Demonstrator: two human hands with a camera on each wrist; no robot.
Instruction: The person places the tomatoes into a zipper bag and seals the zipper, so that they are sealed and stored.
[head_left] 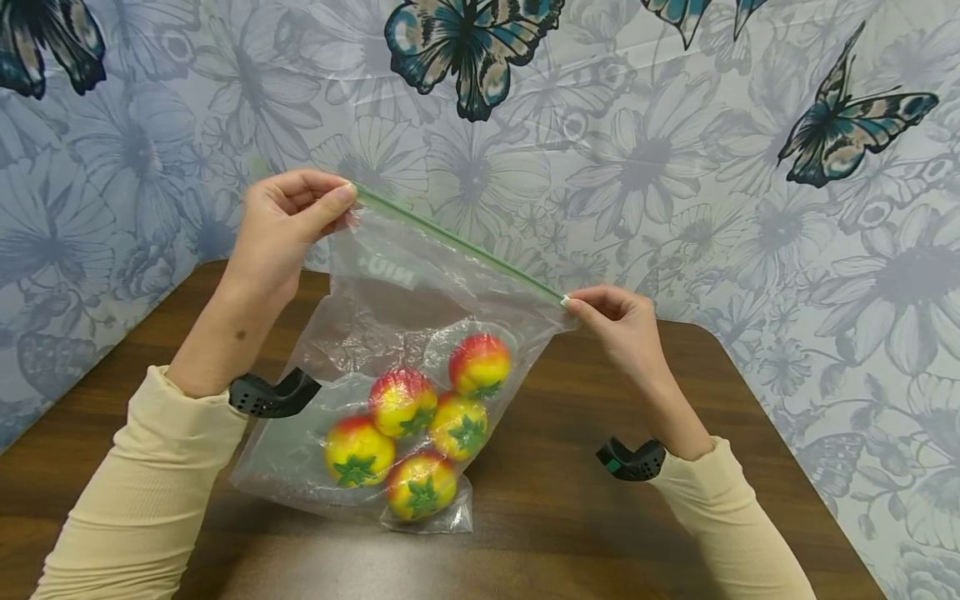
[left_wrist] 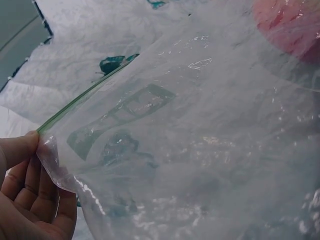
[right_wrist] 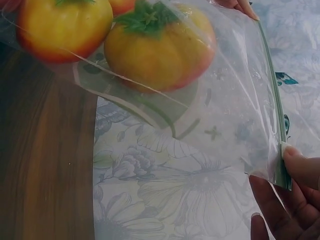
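A clear zip bag [head_left: 375,308] with a green zip strip [head_left: 457,242] hangs tilted between both hands, its left top corner higher than its right. My left hand [head_left: 288,217] pinches the strip's left end between thumb and fingers. At the other end, my right hand [head_left: 618,325] pinches the lower right corner of the strip; the right wrist view shows its thumb [right_wrist: 302,165] pressed there. Several red-and-yellow tomatoes [head_left: 422,486] with green leafy tops lie inside, low in the bag. The strip looks flat and straight; whether it is sealed, I cannot tell.
A dark brown wooden table [head_left: 555,500] lies below the bag. Behind it hangs a floral backdrop [head_left: 645,158] with butterflies. Black wrist cameras sit on the left wrist [head_left: 273,394] and the right wrist [head_left: 632,461].
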